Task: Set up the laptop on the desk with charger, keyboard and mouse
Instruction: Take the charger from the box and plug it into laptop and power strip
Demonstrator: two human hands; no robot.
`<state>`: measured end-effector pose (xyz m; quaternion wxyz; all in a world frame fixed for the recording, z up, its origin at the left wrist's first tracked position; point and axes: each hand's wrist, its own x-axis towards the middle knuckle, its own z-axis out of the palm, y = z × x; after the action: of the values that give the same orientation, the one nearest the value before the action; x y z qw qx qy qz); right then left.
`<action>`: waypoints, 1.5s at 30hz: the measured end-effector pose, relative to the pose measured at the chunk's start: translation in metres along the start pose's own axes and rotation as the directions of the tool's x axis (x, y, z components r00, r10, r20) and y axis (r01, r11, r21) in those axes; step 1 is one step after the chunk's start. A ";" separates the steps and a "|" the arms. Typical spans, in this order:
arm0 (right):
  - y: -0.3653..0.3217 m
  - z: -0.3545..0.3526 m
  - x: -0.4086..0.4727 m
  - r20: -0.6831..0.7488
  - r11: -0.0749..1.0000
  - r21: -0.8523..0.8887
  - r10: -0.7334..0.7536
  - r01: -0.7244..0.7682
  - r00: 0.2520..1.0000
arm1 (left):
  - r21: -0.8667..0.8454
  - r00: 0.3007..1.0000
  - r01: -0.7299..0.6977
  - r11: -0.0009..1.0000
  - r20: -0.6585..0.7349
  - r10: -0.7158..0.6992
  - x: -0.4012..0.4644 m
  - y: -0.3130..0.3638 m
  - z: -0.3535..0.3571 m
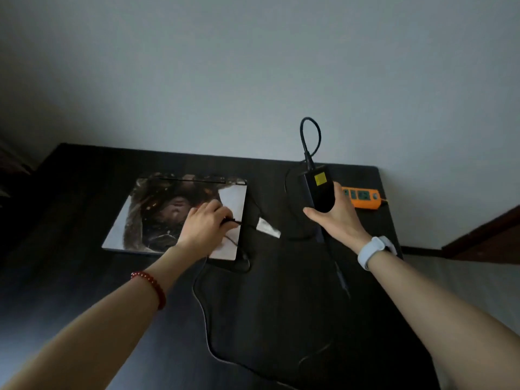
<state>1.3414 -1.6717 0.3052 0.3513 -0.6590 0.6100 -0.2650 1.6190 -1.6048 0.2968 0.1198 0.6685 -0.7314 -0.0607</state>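
A closed laptop (146, 215) with a picture skin on its lid lies flat on the dark desk (84, 178). My left hand (202, 226) rests on the lid's right part and pinches the black charger plug (232, 220) near the laptop's right edge. My right hand (334, 215) holds the black charger brick (319, 190) upright above the desk; it has a yellow label. A thick cable (309, 133) loops up from the brick's top. The thin charger cord (205, 311) trails across the desk toward me. No keyboard or mouse is in sight.
An orange power strip (363, 197) lies at the desk's far right, just behind my right hand. A pale scrap (267, 226) lies between the laptop and the brick. The grey wall stands directly behind the desk. A brown edge (484, 237) shows at right.
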 end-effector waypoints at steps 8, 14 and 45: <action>-0.134 -0.096 0.083 -0.239 0.928 -0.247 -0.338 0.280 0.910 | -0.375 0.840 0.177 0.910 -0.424 -0.338 0.126 0.042 -0.112; -0.218 -0.149 0.131 -0.414 0.834 -0.331 -0.549 0.441 0.726 | -0.451 0.651 0.051 0.891 -0.662 -0.373 0.179 0.051 -0.169; 0.044 0.067 0.269 0.579 0.369 -0.730 -0.115 0.576 0.807 | -0.750 0.913 0.205 0.629 -0.086 -0.399 0.178 -0.034 0.048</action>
<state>1.3973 -1.9291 0.2085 0.0164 -0.8983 0.4026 0.1751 1.6256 -1.7883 0.2593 0.4513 0.6814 -0.5025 -0.2822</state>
